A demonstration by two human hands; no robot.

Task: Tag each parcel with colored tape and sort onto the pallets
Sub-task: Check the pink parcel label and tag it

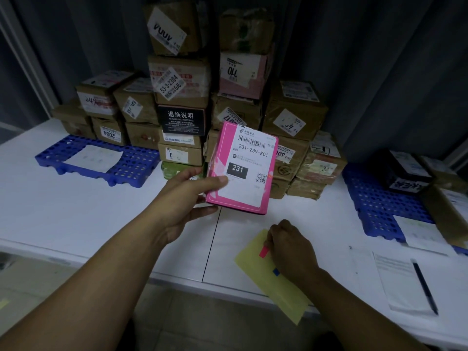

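Head view. Left hand [187,196] grips the flat pink parcel with a white shipping label [243,171] by its lower left corner: thumb pressed on the label face, fingers behind. Parcel is held tilted and clear of the white table [76,216], in front of the stack of brown cardboard parcels [291,122].

Right hand [291,247] is low on the table edge, fingers curled tight onto a pink-red strip of tape [263,251] on the pale yellow backing sheet [278,295]. Looks like a pinch to peel it. A small blue piece of tape [276,271] sits on the same sheet, nearer the wrist.

Risks, as judged:
- the yellow sheet overhangs the table edge and only the peeling hand bears on it, so it may lift or slide off with the strip
- the strip could fold onto itself or stick to a fingertip
- one-corner hold on the parcel, so pressing tape on could twist it loose
- the parcel hangs close to the stack, and a swing could nudge the boxes

Pallets: left blue plastic pallet [136,168] carries just a white paper sheet [93,158]. Right blue plastic pallet [372,203] carries a dark-wrapped parcel [402,171], brown boxes beside it, and another paper at its near end
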